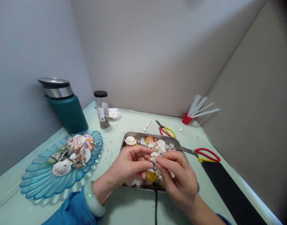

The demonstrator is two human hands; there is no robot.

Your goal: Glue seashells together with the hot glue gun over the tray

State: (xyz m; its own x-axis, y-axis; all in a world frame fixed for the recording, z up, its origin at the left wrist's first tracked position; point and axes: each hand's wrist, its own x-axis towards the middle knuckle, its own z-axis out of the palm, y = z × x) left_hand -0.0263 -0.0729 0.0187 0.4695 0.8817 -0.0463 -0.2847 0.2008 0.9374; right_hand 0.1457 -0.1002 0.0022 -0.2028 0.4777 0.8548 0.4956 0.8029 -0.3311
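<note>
My left hand [129, 165] and my right hand [178, 181] meet over a metal tray [178, 144] filled with several seashells. Between the fingertips of both hands sits one small pale shell [153, 159]. A black cord [156, 203] runs down from under my hands toward me; what it joins is hidden. A pale green bangle [93, 200] circles my left wrist above a blue sleeve.
A blue glass dish [35, 184] with several shells lies at left. Behind it stand a teal flask [67, 109] and a clear jar [102, 109]. Two red-and-yellow scissors [165, 129] [205, 154], a white pen [147, 125], a red cup of sticks [188, 118] and a black strip [230, 193] lie right.
</note>
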